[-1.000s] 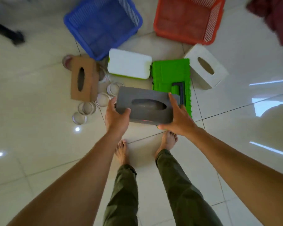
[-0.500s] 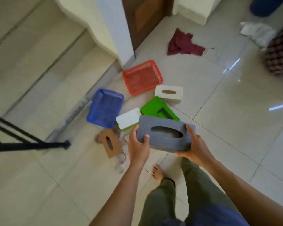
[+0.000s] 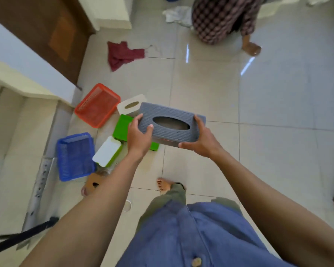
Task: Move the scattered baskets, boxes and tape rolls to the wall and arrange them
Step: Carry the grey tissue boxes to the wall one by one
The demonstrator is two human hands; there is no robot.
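Note:
I hold a grey tissue box (image 3: 172, 130) in the air with both hands. My left hand (image 3: 138, 137) grips its left end and my right hand (image 3: 200, 143) its right end. Below it on the floor lie a green case (image 3: 121, 128), a white tissue box (image 3: 130, 106), a white box with a green base (image 3: 106, 151), an orange basket (image 3: 96, 107) and a blue basket (image 3: 74, 157). A brown tissue box (image 3: 94, 182) and clear tape rolls (image 3: 104, 172) are partly hidden behind my left forearm. One tape roll (image 3: 128, 206) lies near my foot.
A wall and wooden door (image 3: 46, 31) stand at the upper left, with steps (image 3: 12, 120) beside them. A red cloth (image 3: 121, 53) lies on the tiles. Another person (image 3: 224, 18) crouches at the top right. A black tripod leg (image 3: 21, 234) reaches in at lower left.
I have stood up and turned with the grey box in both hands. The view swung right, so the pile now lies lower left and the room beyond shows.

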